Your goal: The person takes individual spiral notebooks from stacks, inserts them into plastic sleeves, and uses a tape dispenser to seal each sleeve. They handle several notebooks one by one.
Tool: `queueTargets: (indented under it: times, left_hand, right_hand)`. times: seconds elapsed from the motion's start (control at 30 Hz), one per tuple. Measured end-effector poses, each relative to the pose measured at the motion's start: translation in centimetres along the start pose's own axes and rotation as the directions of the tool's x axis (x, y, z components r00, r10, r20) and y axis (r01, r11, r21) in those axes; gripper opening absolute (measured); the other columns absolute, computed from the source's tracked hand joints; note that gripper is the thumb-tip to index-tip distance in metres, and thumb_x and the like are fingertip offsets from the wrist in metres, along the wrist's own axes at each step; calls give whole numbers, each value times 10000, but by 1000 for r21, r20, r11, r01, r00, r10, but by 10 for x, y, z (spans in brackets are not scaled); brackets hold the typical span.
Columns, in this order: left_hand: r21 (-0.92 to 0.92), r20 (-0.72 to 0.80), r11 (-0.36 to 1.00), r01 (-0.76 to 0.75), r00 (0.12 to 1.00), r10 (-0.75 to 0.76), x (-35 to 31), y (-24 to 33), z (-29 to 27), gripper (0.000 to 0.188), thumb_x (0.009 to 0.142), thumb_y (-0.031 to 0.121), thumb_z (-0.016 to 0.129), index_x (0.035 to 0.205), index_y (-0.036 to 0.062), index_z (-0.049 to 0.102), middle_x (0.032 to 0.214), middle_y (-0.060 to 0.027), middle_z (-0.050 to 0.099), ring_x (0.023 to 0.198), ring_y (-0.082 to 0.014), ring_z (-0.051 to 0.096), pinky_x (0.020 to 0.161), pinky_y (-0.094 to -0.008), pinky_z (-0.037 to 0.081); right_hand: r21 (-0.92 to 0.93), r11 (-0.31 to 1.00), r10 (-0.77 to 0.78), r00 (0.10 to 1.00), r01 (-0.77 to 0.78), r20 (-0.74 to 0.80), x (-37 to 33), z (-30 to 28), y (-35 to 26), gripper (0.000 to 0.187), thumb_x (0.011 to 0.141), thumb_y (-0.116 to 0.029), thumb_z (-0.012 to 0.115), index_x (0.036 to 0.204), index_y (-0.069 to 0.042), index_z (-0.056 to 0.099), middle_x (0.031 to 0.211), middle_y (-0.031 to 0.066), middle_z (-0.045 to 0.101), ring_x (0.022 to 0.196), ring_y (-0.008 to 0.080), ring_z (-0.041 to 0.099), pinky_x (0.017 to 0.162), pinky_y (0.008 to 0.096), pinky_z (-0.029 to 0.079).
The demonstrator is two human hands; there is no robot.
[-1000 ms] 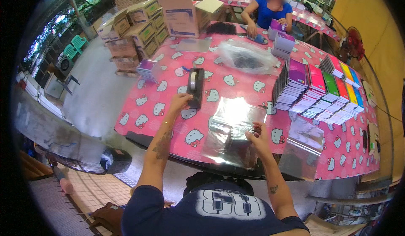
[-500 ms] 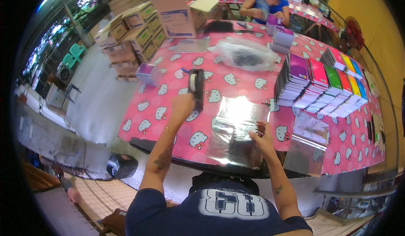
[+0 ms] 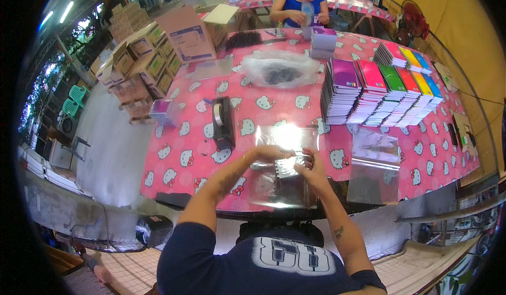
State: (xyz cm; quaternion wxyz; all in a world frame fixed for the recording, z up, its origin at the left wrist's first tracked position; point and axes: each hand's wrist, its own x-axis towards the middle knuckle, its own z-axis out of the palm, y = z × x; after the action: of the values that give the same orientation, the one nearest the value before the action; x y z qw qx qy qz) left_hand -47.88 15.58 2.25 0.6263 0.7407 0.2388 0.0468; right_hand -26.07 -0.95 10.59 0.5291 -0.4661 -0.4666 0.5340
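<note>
The left hand (image 3: 271, 153), which a second ago was set against the black tape dispenser with a pale roll (image 3: 224, 129), has been drawn away from it and brought over the sheets of clear, glossy plastic film (image 3: 263, 189) at the near edge of the pink, cat-printed counter (image 3: 279, 115). Its fingertips are now held just beside those of the right hand (image 3: 314, 169), which has been kept over the right part of the film throughout, its fingers curled and its thumb pointed inward. Whether anything is pinched in either grip cannot be told, since the fingers are partly hidden and glare is thrown up by the film. The dispenser has been left standing on the counter, to the left of the film and touched by neither hand. To the right, a second pile of clear film (image 3: 374, 163) is laid below the stacked spiral notebooks with purple, pink, green, red, yellow and blue covers (image 3: 379, 92). Across the counter, both hands of a blue-shirted co-worker (image 3: 303, 5) are raised before the chest, whereas one was lowered to the counter a second ago.
</note>
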Motion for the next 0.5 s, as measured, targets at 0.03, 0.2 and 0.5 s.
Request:
queueTargets:
  times: [0.03,0.2,0.5]
  left_hand:
    - [-88,-126,996,23,991,-34,-2,2,9,565,994,490,579,1331,37,565,1313,-121,582,1146,-212,575,1021,-353,456]
    - [-174,-728,861,-477,651,214,-65,25,138,688,850,188,772,1434,58,432,1282,-134,589,1213,-265,575,1017,-382,469]
    - [569,-794,822,11,267,546,-200,127,71,856,753,108,838,1473,58,378,1324,-156,548,1229,-314,554,1006,-462,465]
  right_hand:
    - [70,998,7,1000,-5,-29,-1,-1,5,680,835,-155,796,1404,-40,441,1304,124,501,1172,204,501,1015,361,431]
    - [412,907,-58,995,85,-78,-14,-13,70,786,993,-523,564,1574,-75,281,1529,101,396,1403,237,385,1156,409,318]
    - [-90,994,-68,998,69,14,-17,-4,28,570,1035,-352,499,1483,-13,402,1459,157,465,1347,268,453,1143,393,338]
